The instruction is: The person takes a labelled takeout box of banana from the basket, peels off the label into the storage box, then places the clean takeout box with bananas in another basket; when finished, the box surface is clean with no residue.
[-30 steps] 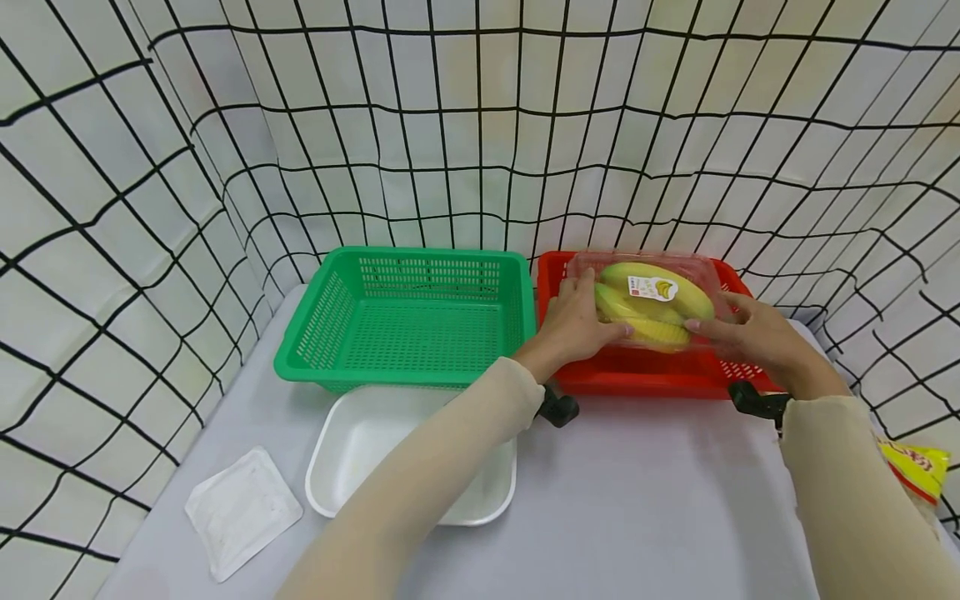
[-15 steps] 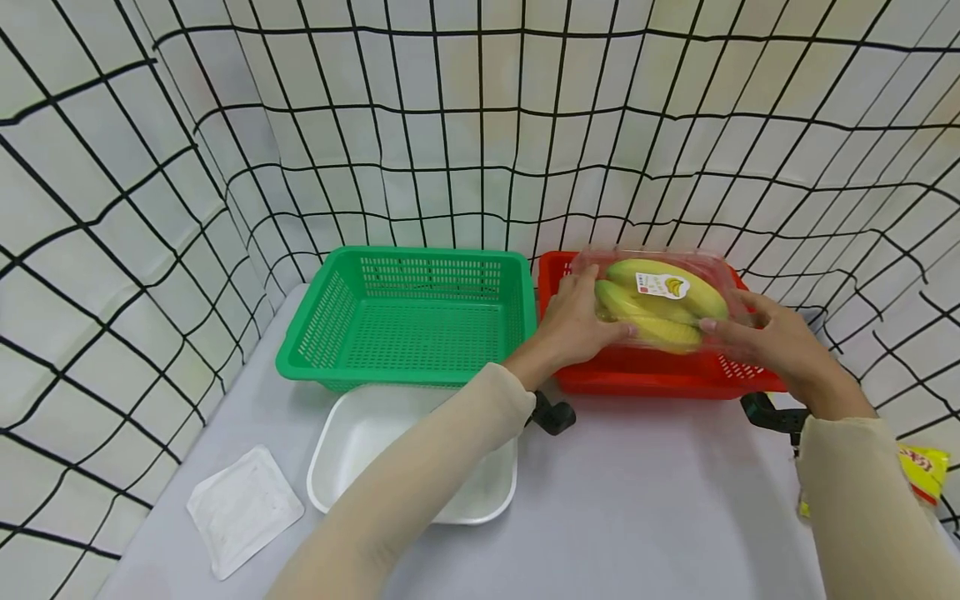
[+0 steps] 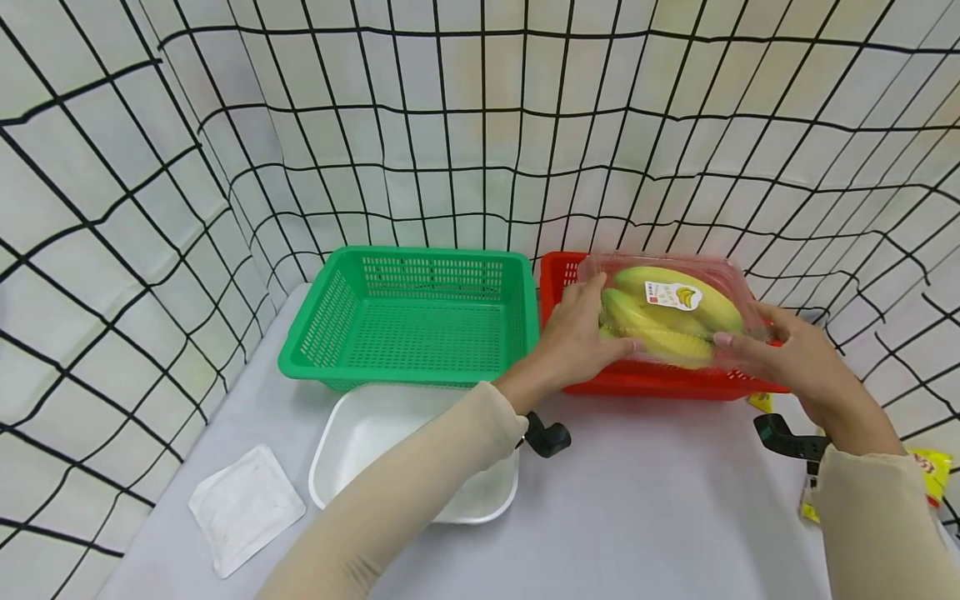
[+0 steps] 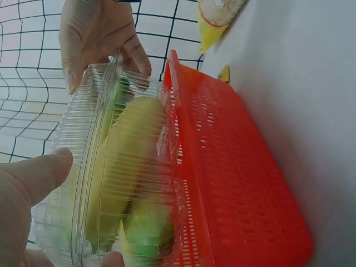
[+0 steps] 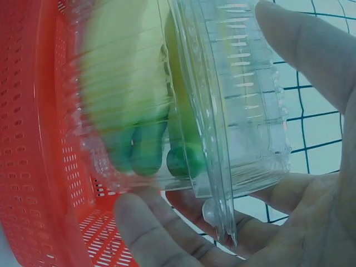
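Observation:
A clear plastic clamshell box of bananas (image 3: 675,310) with a small label on top is held above the red basket (image 3: 645,379). My left hand (image 3: 581,333) grips its left end, thumb on top. My right hand (image 3: 780,346) grips its right end. In the left wrist view the box of bananas (image 4: 119,178) is tilted against the red basket (image 4: 233,183), with my left thumb (image 4: 39,172) on the lid. In the right wrist view my right fingers (image 5: 311,55) curl round the box of bananas (image 5: 167,94) over the red basket (image 5: 28,156).
An empty green basket (image 3: 408,321) stands left of the red one. A white tray (image 3: 375,442) and a flat white packet (image 3: 243,508) lie nearer me. A yellow snack bag (image 3: 926,475) lies at the right edge. Grid-patterned cloth walls surround the table.
Both hands have carried the box of bananas a little to the right and slightly toward me over the red basket.

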Demonstrator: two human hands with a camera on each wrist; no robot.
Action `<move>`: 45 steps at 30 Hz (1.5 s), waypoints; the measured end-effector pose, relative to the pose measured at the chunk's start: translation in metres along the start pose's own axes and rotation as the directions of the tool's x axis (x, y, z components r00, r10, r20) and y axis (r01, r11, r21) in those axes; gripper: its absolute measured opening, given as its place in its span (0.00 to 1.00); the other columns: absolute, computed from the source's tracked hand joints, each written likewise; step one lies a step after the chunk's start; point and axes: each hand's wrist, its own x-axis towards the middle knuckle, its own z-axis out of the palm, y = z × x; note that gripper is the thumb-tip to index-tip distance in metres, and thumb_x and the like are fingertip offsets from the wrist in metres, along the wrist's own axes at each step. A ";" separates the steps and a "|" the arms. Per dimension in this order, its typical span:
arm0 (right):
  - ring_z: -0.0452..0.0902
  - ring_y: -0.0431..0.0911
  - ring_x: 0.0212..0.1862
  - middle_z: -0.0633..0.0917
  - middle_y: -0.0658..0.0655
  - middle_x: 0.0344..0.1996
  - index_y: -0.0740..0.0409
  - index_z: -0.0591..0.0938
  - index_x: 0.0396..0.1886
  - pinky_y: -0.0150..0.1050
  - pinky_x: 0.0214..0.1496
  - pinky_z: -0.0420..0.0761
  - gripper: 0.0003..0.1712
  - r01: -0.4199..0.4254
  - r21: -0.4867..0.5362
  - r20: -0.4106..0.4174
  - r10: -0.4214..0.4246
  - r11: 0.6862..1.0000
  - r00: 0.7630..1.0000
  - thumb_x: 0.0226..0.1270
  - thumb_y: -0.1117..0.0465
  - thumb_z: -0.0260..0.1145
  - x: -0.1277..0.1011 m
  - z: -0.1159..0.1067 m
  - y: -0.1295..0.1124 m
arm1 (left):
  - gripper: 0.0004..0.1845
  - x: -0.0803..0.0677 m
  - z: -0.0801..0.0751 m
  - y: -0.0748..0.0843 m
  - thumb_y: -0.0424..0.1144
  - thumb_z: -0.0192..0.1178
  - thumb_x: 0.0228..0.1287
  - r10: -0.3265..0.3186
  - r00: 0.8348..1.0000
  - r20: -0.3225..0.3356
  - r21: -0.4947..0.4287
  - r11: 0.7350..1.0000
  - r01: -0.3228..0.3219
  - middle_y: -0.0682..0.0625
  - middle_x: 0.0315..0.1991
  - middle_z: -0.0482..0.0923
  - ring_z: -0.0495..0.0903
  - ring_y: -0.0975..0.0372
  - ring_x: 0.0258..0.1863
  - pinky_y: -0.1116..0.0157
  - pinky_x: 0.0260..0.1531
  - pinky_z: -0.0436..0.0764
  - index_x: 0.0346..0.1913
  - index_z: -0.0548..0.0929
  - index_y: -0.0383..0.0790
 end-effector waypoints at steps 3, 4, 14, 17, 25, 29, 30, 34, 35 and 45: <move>0.55 0.67 0.70 0.62 0.71 0.73 0.53 0.46 0.87 0.45 0.46 0.85 0.59 -0.001 -0.004 -0.019 0.001 1.000 1.000 0.71 0.33 0.65 -0.006 0.002 0.000 | 0.54 -0.005 0.000 -0.001 0.50 0.74 0.63 0.014 1.000 0.006 0.004 1.000 -0.014 0.45 0.78 0.59 0.63 0.54 0.74 0.53 0.69 0.74 0.84 0.52 0.42; 0.54 0.68 0.70 0.61 0.71 0.73 0.53 0.46 0.87 0.43 0.45 0.85 0.58 0.000 -0.006 -0.025 -0.001 1.000 1.000 0.71 0.34 0.65 -0.008 0.002 -0.001 | 0.54 -0.006 0.000 -0.001 0.50 0.74 0.63 0.017 1.000 0.007 -0.002 1.000 -0.017 0.45 0.78 0.59 0.63 0.54 0.74 0.53 0.69 0.74 0.84 0.52 0.42; 0.51 0.72 0.72 0.57 0.72 0.76 0.49 0.46 0.87 0.63 0.54 0.80 0.56 0.009 0.010 -0.055 -0.008 1.000 0.998 0.73 0.35 0.64 -0.025 0.005 0.001 | 0.59 -0.020 0.000 0.003 0.51 0.75 0.61 0.005 1.000 -0.012 -0.046 0.999 -0.005 0.48 0.78 0.59 0.61 0.56 0.75 0.51 0.71 0.72 0.85 0.46 0.43; 0.53 0.71 0.71 0.59 0.71 0.75 0.49 0.47 0.87 0.70 0.55 0.76 0.54 0.022 0.012 -0.066 -0.021 1.000 0.998 0.74 0.37 0.64 -0.031 0.007 0.001 | 0.59 -0.024 -0.001 0.004 0.51 0.75 0.61 0.004 1.000 -0.015 -0.064 0.998 -0.005 0.48 0.79 0.58 0.60 0.56 0.76 0.49 0.71 0.72 0.85 0.48 0.42; 0.72 0.51 0.57 0.73 0.60 0.59 0.48 0.57 0.85 0.40 0.43 0.79 0.47 0.076 -0.030 -0.113 -0.079 0.997 0.990 0.74 0.45 0.68 -0.045 0.011 0.006 | 0.58 -0.043 0.000 0.006 0.51 0.74 0.60 -0.008 1.000 -0.011 -0.107 0.994 0.006 0.49 0.78 0.59 0.63 0.57 0.73 0.49 0.67 0.76 0.85 0.50 0.44; 0.79 0.34 0.45 0.75 0.61 0.59 0.51 0.57 0.85 0.31 0.39 0.82 0.47 0.096 -0.038 -0.126 -0.100 0.995 0.987 0.75 0.47 0.69 -0.053 0.015 0.011 | 0.58 -0.054 0.002 0.008 0.52 0.75 0.59 -0.008 1.000 -0.017 -0.108 0.994 0.006 0.49 0.77 0.61 0.65 0.58 0.70 0.51 0.65 0.77 0.85 0.51 0.44; 0.80 0.31 0.43 0.74 0.61 0.60 0.52 0.56 0.85 0.30 0.38 0.82 0.48 0.099 -0.040 -0.129 -0.103 0.994 0.986 0.75 0.46 0.69 -0.055 0.016 0.012 | 0.58 -0.056 0.003 0.008 0.52 0.75 0.58 -0.009 1.000 -0.021 -0.106 0.994 0.007 0.50 0.77 0.61 0.65 0.58 0.70 0.51 0.65 0.77 0.85 0.51 0.44; 0.79 0.29 0.43 0.72 0.63 0.63 0.53 0.55 0.85 0.30 0.38 0.82 0.50 0.094 -0.035 -0.137 -0.098 0.995 0.986 0.74 0.46 0.69 -0.060 0.019 0.015 | 0.57 -0.064 0.004 0.009 0.53 0.75 0.58 -0.007 0.999 -0.038 -0.100 0.995 0.004 0.51 0.77 0.61 0.65 0.59 0.72 0.49 0.66 0.76 0.84 0.52 0.45; 0.80 0.31 0.43 0.71 0.63 0.64 0.53 0.54 0.85 0.30 0.38 0.83 0.50 0.093 -0.039 -0.141 -0.098 0.995 0.985 0.74 0.46 0.69 -0.060 0.020 0.016 | 0.57 -0.066 0.005 0.009 0.53 0.75 0.58 -0.007 0.999 -0.040 -0.100 0.995 0.003 0.51 0.78 0.60 0.64 0.59 0.73 0.49 0.67 0.75 0.84 0.52 0.45; 0.77 0.27 0.41 0.68 0.69 0.68 0.55 0.50 0.86 0.30 0.35 0.82 0.53 0.021 -0.017 -0.176 -0.023 1.000 0.984 0.74 0.46 0.69 -0.079 0.032 0.027 | 0.57 -0.089 0.010 0.008 0.52 0.75 0.59 0.023 0.999 -0.028 -0.177 0.984 -0.028 0.53 0.78 0.58 0.60 0.62 0.73 0.61 0.63 0.78 0.84 0.52 0.46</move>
